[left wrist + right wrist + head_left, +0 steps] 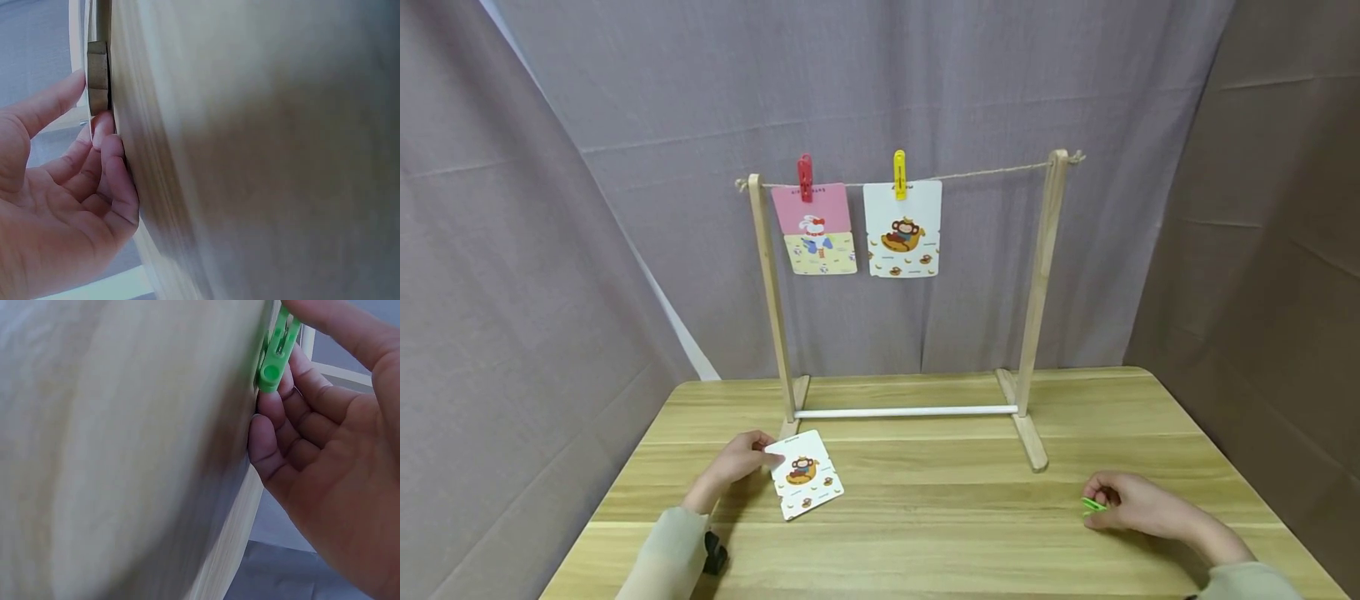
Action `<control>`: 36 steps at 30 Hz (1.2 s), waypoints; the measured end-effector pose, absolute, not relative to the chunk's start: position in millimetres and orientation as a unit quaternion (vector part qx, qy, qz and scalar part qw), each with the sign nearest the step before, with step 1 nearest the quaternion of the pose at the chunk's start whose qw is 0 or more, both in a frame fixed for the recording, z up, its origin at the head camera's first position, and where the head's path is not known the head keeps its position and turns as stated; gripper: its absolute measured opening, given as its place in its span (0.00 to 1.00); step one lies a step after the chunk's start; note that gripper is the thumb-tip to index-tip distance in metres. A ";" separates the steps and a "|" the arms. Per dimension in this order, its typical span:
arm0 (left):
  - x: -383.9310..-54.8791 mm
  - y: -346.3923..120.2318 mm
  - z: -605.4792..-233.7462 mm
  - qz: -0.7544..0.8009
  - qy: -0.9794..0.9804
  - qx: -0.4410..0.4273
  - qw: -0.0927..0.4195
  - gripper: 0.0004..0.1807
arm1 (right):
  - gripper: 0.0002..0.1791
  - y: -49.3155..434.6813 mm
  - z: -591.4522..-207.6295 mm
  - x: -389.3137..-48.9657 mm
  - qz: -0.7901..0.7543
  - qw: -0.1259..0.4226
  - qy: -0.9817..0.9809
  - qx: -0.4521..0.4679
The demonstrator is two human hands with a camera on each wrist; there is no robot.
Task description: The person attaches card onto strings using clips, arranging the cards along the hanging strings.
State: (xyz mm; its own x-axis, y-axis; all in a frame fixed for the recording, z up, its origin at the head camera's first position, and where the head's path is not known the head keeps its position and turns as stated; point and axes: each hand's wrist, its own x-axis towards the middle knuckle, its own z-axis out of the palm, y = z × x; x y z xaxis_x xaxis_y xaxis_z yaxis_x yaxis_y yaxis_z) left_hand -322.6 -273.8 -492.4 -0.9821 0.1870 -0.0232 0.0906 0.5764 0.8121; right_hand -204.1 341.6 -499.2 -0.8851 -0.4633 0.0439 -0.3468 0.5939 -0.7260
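Observation:
My left hand [737, 463] pinches the left edge of a white card [802, 475] with a monkey-and-banana picture, thumb on top, just above the table at the left. In the left wrist view the card is nearly edge-on between thumb and fingers. At the right side of the table my right hand [1138, 504] holds a green clothespin [275, 359] between thumb and fingers, low over the wood. A wooden stand [1041, 283] carries a string [992, 173]. From it hang a pink-and-yellow card [816, 237] under a red clothespin [806, 177] and a white monkey card [902, 242] under a yellow clothespin [900, 173].
The stand rises from the back of the wooden table [925, 533], its feet joined by a white rod [906, 412]. Its left foot [790, 427] lies just behind the held card. Grey curtains [985, 292] enclose the back and sides.

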 end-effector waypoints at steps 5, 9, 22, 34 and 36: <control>-322.2 -273.6 -491.6 0.456 0.885 0.079 0.052 0.17 | 0.13 339.4 -496.2 -203.2 -0.385 0.080 0.896 -0.206; -320.5 -272.8 -490.3 0.454 0.886 0.078 0.049 0.18 | 0.13 339.0 -494.8 -204.1 -0.393 0.090 0.895 -0.193; -317.4 -275.1 -491.6 0.471 0.879 0.071 0.040 0.17 | 0.14 342.3 -496.1 -208.4 -0.404 0.086 0.894 -0.175; -319.2 -277.1 -491.7 0.489 0.869 0.074 0.037 0.17 | 0.13 341.8 -500.5 -209.4 -0.378 0.020 0.907 -0.187; -319.9 -277.4 -490.8 0.490 0.868 0.075 0.033 0.16 | 0.13 341.7 -499.4 -209.3 -0.385 0.024 0.905 -0.179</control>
